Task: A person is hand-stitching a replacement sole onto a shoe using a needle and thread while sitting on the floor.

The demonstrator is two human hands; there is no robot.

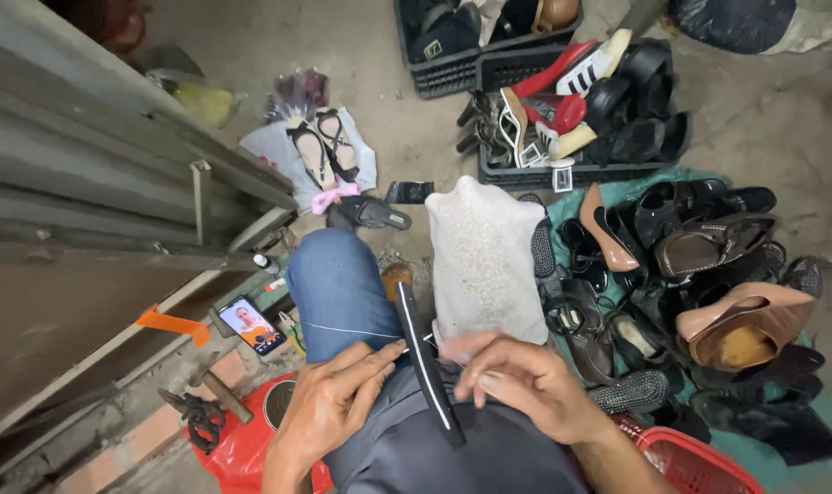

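Lying across the lap between the two hands, one long black strap with a pale edge is recorded; its near end rests just right of the left hand and just left of the right hand. The left hand is seen with fingers drawn narrow, pinched at the strap's edge, where one thin white thread is stretched out over the blue-clad knee. The right hand is curled narrow, fingertips pressed together beside the strap; what they pinch cannot be told. Beyond the right hand one pale cloth-covered block is stood, with two black crates of shoes farther off. Left of the left hand are listed one phone, one pair of black pliers and one hammer.
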